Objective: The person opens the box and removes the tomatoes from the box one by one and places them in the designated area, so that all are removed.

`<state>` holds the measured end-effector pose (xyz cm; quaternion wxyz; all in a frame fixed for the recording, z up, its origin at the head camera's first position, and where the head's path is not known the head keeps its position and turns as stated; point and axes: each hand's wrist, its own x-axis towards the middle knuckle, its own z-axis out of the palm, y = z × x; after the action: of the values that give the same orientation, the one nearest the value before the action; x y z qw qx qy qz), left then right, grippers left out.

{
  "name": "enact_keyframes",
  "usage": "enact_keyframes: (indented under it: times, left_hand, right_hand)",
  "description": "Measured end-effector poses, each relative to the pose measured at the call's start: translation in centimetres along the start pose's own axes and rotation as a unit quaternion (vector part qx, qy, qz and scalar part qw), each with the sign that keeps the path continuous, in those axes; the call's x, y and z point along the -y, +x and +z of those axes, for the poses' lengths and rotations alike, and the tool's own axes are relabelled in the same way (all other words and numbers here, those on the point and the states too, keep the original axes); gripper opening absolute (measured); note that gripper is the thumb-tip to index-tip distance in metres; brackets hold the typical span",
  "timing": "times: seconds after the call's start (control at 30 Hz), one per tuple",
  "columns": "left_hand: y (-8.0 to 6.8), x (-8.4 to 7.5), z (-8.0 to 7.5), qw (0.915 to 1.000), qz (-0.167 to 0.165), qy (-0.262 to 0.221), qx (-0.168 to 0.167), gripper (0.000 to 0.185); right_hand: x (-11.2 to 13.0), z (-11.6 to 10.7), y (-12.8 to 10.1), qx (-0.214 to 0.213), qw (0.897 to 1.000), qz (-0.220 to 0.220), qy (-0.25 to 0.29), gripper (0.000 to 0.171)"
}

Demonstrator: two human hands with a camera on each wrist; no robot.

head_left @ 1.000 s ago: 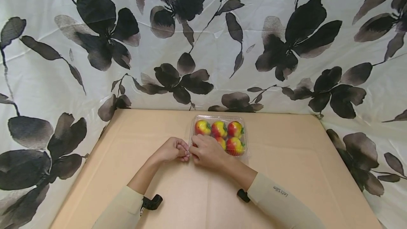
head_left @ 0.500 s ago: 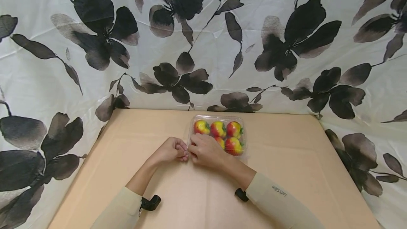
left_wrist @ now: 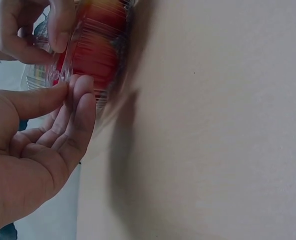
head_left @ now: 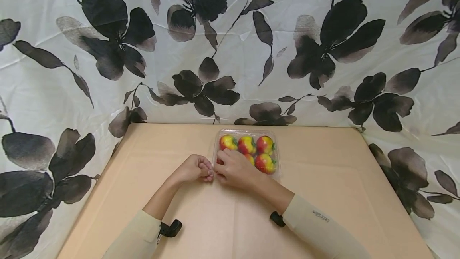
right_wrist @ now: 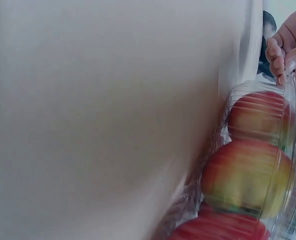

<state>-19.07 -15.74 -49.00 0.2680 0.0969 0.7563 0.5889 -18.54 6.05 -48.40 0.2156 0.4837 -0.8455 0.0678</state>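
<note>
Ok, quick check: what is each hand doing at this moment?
Left hand: pinches the corner tab of the clear fruit box.
Right hand: pinches the box's lid edge at the same corner.

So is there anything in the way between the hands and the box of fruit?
No, nothing visible is. Both hands are already at the clear plastic box: the left hand pinches the tab at its near left corner, and the right hand holds the lid edge right beside it. The fruit sits closed inside.

Beige sleeves (head_left: 316,227), black wrist straps (head_left: 277,219)
</note>
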Motion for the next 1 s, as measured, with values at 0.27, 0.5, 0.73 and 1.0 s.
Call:
enact_keyframes:
  times: [0.27, 0.5, 0.73, 1.0]
  left_hand:
    - [-0.2, 0.0, 0.0, 0.9999, -0.01, 0.008, -0.007, 0.006]
    - [-0.4, 0.2, -0.2, 1.0, 0.002, 0.003, 0.002, 0.008]
    - [-0.5, 0.2, -0.2, 1.0, 0.0, -0.002, 0.001, 0.009]
    - [-0.6, 0.0, -0.2, 1.0, 0.004, 0.004, 0.001, 0.011]
  right_hand:
    - [0.1, -0.9, -0.8, 0.027, 1.0, -0.002, -0.004, 0.022]
    - [0.0, -1.4, -2.0, 0.018, 1.0, -0.012, 0.0, 0.032]
    - [-0.3, -1.7, -2.9, 0.011, 0.999, -0.016, 0.026, 0.035]
    - [-0.6, -2.1, -3.7, 0.003, 0.999, -0.019, 0.037, 0.036]
